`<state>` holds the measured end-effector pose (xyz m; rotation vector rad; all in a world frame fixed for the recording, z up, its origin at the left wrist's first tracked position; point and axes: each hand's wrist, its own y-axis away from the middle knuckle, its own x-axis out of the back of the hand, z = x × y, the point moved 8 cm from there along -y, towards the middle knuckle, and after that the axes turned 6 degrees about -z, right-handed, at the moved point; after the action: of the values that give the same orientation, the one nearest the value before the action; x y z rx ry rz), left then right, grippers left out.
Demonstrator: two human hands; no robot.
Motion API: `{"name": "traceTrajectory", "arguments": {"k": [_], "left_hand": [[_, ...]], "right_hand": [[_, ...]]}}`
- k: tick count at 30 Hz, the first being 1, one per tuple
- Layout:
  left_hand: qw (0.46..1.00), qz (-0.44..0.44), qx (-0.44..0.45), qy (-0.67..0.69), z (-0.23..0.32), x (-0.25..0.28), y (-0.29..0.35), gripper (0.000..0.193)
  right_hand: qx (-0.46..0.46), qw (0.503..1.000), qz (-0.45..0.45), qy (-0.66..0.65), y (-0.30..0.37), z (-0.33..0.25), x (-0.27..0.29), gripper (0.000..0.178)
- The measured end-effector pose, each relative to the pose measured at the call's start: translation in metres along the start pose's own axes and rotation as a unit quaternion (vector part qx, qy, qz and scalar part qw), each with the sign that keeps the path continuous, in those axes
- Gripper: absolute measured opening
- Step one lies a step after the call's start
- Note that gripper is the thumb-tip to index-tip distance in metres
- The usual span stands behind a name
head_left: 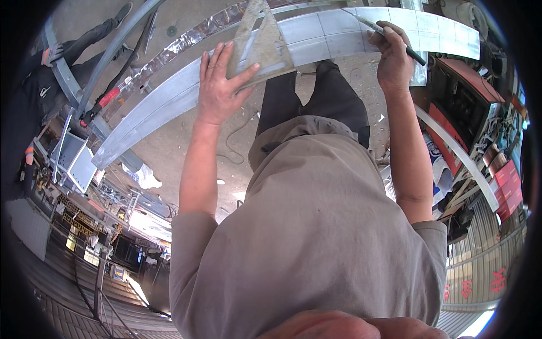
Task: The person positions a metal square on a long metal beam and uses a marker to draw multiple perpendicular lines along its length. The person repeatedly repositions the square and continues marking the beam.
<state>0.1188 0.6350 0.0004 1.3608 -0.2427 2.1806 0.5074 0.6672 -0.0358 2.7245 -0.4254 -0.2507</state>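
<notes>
A long silvery metal strip (344, 42) stretches across in front of me, with thin lines drawn across its right part. Flat on it rests a triangular set square (276, 53) with a cut-out middle. My left hand (219, 85) lies over the square's left side, fingers spread and thumb reaching along its lower edge. Farther right, my right hand (394, 65) grips a dark marker pen (416, 56) between bent fingers. The pen's pale end points up and left over the strip, near the drawn lines; whether it touches the metal I cannot tell.
At the far left are a person's gloved hand (52, 54) and dark-clothed legs. A red-bodied tool (107, 97) lies by steel beams. To the right stand a red-and-black cabinet (466, 104), a leaning curved metal strip (460, 151) and red boxes (508, 183).
</notes>
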Motion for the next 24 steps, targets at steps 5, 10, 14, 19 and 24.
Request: {"name": "traceTrajectory", "arguments": {"k": [5, 10, 14, 19, 24], "left_hand": [[1.000, 0.003, -0.006, -0.001, -0.0003, 0.0007, 0.0000, 0.064], [1.000, 0.004, -0.004, -0.015, -0.0005, 0.0006, 0.0005, 0.064], [1.000, 0.001, -0.005, -0.028, 0.0005, 0.0015, -0.0002, 0.063], [0.999, 0.008, 0.003, -0.032, -0.0001, 0.0027, -0.0008, 0.063], [0.999, 0.011, 0.007, -0.033, -0.0005, 0.0022, -0.0006, 0.064]], "right_hand": [[-0.001, 1.000, -0.010, 0.004, -0.0012, 0.0006, 0.0001, 0.035], [0.003, 1.000, -0.012, 0.002, -0.0012, 0.0018, 0.0012, 0.034], [0.000, 1.000, -0.008, 0.019, -0.0003, 0.0001, 0.0011, 0.034], [0.001, 1.000, -0.008, 0.013, -0.0008, 0.0006, 0.0007, 0.034], [0.007, 1.000, -0.008, 0.004, -0.0008, 0.0030, 0.0014, 0.034]]}}
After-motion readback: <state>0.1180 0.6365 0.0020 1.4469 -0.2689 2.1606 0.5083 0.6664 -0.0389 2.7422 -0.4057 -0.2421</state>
